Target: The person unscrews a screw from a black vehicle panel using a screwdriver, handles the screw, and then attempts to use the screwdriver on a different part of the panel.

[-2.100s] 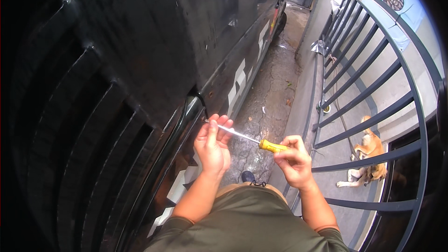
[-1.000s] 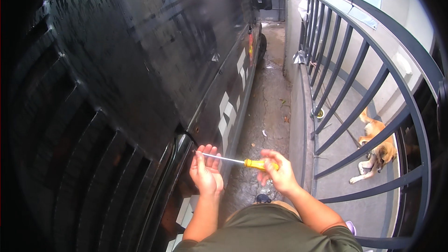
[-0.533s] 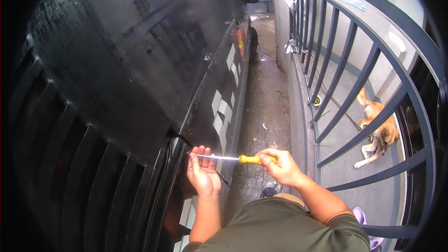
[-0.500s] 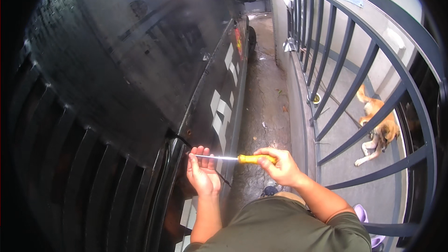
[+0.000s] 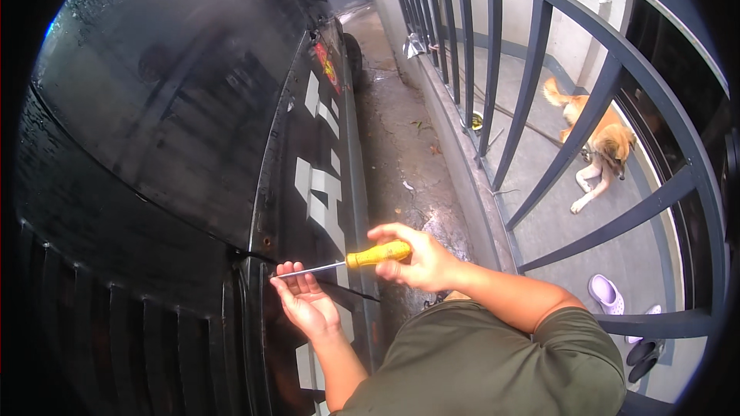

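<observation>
Two bare hands work apart from each other on one screwdriver [image 5: 359, 257]. The right hand [image 5: 416, 259] grips the handle between thumb and fingers. The left hand [image 5: 308, 306] is palm up, fingers extended behind the shaft near its tip; whether it pinches the shaft cannot be told. The screwdriver lies nearly level, with a yellow handle and a slim, bright metal shaft. Its tip is at the edge of a dark vehicle [image 5: 177, 154]; contact there is too small to confirm.

The vehicle's surface is black and glossy, with droplets toward the upper left. White block shapes [image 5: 316, 189] and a red-and-yellow decal [image 5: 327, 67] mark its side. A rusty spot [image 5: 266, 241] shows just above the left hand. Dark bars [image 5: 146, 350] stand at lower left.

Beyond the vehicle runs a wet, cracked concrete lane [image 5: 389, 127], bounded by a low wall [image 5: 456, 173] carrying a dark metal railing [image 5: 530, 69]. Behind the railing, a tan dog [image 5: 609, 125] with pale forelegs lies on a grey floor [image 5: 539, 223]. A lilac clog [image 5: 605, 294] and dark footwear [image 5: 642, 358] rest nearer the wearer.
</observation>
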Motion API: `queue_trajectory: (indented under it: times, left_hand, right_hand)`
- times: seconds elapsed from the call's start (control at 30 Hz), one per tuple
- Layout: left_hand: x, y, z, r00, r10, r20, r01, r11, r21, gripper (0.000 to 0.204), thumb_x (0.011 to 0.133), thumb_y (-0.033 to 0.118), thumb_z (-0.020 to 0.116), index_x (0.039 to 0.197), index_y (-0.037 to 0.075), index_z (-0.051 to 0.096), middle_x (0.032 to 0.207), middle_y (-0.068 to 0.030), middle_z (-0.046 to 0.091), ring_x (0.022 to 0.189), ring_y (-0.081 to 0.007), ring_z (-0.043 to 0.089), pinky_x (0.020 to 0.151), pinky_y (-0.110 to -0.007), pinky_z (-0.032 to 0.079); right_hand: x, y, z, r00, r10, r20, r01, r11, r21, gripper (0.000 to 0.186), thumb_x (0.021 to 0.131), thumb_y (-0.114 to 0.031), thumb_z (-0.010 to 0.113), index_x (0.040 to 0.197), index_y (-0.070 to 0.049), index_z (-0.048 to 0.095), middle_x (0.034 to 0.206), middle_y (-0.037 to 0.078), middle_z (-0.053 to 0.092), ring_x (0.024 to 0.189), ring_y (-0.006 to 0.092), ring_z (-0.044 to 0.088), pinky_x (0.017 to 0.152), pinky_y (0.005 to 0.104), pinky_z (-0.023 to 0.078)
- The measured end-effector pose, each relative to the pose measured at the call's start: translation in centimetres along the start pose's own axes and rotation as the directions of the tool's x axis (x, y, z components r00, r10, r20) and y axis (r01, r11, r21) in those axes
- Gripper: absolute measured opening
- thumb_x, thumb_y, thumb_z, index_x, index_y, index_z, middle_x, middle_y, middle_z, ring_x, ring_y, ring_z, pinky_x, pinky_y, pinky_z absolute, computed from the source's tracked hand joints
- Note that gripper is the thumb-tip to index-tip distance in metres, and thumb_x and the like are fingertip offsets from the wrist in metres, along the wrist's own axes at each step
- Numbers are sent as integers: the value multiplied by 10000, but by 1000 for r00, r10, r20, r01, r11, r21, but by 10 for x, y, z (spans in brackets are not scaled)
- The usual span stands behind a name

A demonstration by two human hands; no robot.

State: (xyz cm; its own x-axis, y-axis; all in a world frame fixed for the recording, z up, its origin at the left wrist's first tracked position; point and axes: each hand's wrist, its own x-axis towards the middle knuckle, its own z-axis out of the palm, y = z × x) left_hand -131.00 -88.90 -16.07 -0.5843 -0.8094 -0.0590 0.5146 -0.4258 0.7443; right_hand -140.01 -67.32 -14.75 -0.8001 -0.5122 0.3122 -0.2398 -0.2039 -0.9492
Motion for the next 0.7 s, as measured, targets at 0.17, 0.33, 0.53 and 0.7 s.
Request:
queue_trajectory:
  times: [0.17,0.33,0.53,0.7]
  left_hand:
    - [0,0,2,999,-3,-42,3,1000,15,337,984,338,613,1205,84,607,1137,-22,660,1050,-140,638,822,-246,526]
    - [0,-1,1,1000,0,-20,0,1000,22,285,969,313,637,1136,82,648,1111,-16,680,1026,-128,653,825,-229,555]
    - [0,-4,0,998,-23,-51,24,999,23,248,958,293,661,1107,95,645,1089,-29,686,1008,-138,659,785,-231,536]
    - [0,-3,5,999,13,-45,-10,998,63,237,967,281,644,1093,81,661,1086,-45,699,987,-141,679,758,-215,566]
  right_hand:
    - [-10,9,3,987,-160,20,161,972,-174,194,917,-118,679,1085,-20,672,761,85,644,668,157,632,672,270,525]
    - [-7,11,4,917,-398,30,398,906,-145,204,925,-138,672,1080,-5,660,871,116,675,779,193,665,718,326,529]
    - [-14,11,2,984,-174,40,178,938,-297,257,894,-142,702,1120,-28,658,898,121,626,778,233,640,703,332,532]
    - [-7,20,2,896,-442,44,441,873,-210,271,919,-158,690,1129,4,636,947,116,596,753,178,631,603,275,526]
